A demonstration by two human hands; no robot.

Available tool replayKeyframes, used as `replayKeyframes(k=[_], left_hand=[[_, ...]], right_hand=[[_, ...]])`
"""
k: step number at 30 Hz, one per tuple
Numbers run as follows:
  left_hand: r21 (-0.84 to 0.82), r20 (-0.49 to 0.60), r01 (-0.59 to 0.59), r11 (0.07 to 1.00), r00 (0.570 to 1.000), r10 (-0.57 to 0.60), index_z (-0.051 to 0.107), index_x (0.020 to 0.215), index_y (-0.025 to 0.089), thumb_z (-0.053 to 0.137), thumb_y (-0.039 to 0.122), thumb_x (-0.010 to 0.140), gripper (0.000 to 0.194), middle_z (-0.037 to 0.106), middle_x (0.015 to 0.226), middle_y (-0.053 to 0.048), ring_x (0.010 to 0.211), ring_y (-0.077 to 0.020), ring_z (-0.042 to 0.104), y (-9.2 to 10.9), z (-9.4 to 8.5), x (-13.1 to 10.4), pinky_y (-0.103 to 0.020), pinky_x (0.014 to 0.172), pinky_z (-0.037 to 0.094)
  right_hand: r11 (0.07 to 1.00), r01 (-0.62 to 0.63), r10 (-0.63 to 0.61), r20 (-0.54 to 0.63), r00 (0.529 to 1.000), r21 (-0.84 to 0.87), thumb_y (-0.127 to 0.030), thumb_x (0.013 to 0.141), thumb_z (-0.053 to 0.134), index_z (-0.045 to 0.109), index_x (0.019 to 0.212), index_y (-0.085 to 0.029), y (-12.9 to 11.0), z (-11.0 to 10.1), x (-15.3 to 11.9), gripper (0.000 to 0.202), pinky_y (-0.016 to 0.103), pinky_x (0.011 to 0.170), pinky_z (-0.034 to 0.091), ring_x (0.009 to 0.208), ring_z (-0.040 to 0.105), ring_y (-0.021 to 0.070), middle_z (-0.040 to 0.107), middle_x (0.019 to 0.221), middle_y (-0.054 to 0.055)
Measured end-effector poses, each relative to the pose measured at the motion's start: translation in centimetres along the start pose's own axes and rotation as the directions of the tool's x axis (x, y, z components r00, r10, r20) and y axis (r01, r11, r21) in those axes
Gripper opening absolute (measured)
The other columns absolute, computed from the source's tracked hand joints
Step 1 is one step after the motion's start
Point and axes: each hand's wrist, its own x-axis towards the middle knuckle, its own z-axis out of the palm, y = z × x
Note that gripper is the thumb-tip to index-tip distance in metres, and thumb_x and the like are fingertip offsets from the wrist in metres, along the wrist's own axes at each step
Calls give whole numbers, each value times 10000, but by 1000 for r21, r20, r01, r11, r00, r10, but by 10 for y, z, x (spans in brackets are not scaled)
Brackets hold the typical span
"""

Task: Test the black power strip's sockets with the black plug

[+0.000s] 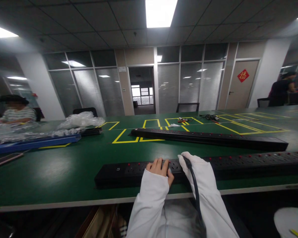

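Note:
A long black power strip (228, 165) with sockets and small red switches lies along the table's near edge. My left hand (159, 168), bare below a white sleeve, curls over its top, with the fingers on the sockets and the thumb on the near side. Just right of it, my right hand (188, 160) in a white glove is closed around the end of a black cord (195, 185), right above the sockets. Whatever sits at the tip of that cord is hidden by the glove. The cord runs down along my right sleeve.
Behind lies a second black power strip (208, 137), slightly slanted. Clear plastic wrap (79, 120), a blue strip (37, 143) and a phone (6, 160) are at the left. Coiled wires (210, 117) rest farther back. One person (18, 110) sits far left; another (281, 87) is far right.

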Motion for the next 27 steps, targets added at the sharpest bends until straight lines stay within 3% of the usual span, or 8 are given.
replayKeyframes(k=[27], left_hand=[[-4, -20, -12, 1000, 1000, 12, 592, 1066, 235, 470, 222, 666, 419, 627, 1008, -55, 904, -218, 565, 0, 2, 0, -376, 728, 361]], right_hand=[[1000, 2, -2, -14, 1000, -3, -406, 855, 446, 545, 1038, -168, 0, -3, 1, 316, 303, 763, 464, 851, 548, 107, 568, 1006, 41]])
